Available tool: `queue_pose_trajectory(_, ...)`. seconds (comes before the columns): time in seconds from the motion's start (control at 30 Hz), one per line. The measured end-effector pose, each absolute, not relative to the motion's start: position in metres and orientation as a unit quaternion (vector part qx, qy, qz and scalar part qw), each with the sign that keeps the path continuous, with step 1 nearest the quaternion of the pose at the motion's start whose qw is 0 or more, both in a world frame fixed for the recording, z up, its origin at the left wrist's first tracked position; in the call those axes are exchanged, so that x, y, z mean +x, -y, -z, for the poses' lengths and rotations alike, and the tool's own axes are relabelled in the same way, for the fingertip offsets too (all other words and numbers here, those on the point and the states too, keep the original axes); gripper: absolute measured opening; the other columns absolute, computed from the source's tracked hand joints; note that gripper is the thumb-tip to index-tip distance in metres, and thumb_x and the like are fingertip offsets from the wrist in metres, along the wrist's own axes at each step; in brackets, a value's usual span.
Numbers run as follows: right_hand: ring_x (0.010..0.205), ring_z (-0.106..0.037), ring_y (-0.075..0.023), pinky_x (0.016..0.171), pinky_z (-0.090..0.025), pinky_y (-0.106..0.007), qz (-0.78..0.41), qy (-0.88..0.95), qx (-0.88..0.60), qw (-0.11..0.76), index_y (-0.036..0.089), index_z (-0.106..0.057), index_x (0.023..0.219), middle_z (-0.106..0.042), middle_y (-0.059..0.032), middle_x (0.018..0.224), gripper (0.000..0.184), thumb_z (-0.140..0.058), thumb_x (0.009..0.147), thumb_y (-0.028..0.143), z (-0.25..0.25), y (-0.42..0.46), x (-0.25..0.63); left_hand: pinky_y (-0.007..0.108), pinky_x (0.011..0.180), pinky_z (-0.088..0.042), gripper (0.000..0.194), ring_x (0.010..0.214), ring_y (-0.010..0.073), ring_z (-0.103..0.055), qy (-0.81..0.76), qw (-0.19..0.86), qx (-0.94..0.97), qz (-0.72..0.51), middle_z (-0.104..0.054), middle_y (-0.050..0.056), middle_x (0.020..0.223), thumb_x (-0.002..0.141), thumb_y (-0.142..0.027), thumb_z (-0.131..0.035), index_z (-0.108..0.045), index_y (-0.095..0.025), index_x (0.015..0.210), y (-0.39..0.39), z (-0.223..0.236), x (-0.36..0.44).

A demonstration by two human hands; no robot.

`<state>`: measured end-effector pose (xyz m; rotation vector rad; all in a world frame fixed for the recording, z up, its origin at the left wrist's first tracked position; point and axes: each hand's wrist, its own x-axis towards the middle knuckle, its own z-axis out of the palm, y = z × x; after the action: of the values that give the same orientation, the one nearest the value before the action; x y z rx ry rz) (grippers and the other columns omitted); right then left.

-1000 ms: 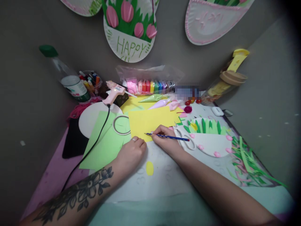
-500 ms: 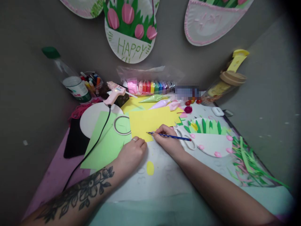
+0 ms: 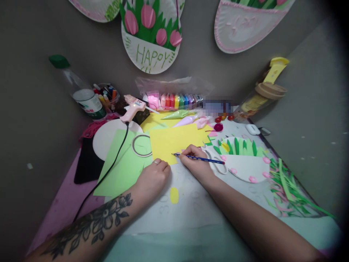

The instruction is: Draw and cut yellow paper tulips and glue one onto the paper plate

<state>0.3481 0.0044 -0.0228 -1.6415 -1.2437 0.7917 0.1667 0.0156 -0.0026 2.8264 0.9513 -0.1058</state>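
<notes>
My right hand (image 3: pixel 194 162) is closed around a blue pencil (image 3: pixel 199 158) whose tip rests on the near edge of a yellow paper sheet (image 3: pixel 174 141). My left hand (image 3: pixel 152 177), fingers curled with a ring showing, presses down at the sheet's near left corner. A small yellow oval cut-out (image 3: pixel 174 195) lies on the white surface between my forearms. A light green sheet (image 3: pixel 122 165) with a wire ring (image 3: pixel 141 145) on it lies to the left.
A pink glue gun (image 3: pixel 134 107) with a black cord stands at the back left beside a bottle (image 3: pixel 81 92) and a marker cup. Coloured clay packs (image 3: pixel 174 100) line the wall. Scissors (image 3: pixel 218 163), a decorated paper plate (image 3: pixel 245 162) and green paper scraps (image 3: pixel 286 185) lie to the right.
The pencil tip has crept slightly right along the yellow sheet's edge. My left hand has stayed put.
</notes>
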Motion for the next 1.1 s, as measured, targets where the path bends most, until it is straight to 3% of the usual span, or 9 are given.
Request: queue_pose_trajectory(1.1, 0.052, -0.045, -0.0126, 0.05, -0.034, -0.025, -0.325, 0.518, -0.656, 0.441, 0.022, -0.046, 0.054, -0.049, 0.0048, 0.052, 0.013, -0.055, 0.062, 0.017, 0.0214, 0.0035, 0.357, 0.036, 0.087, -0.052, 0.019, 0.098, 0.0227, -0.058, -0.325, 0.087, 0.941, 0.031, -0.066, 0.011, 0.101, 0.088, -0.01, -0.053, -0.065, -0.008, 0.103, -0.0163, 0.0045, 0.167)
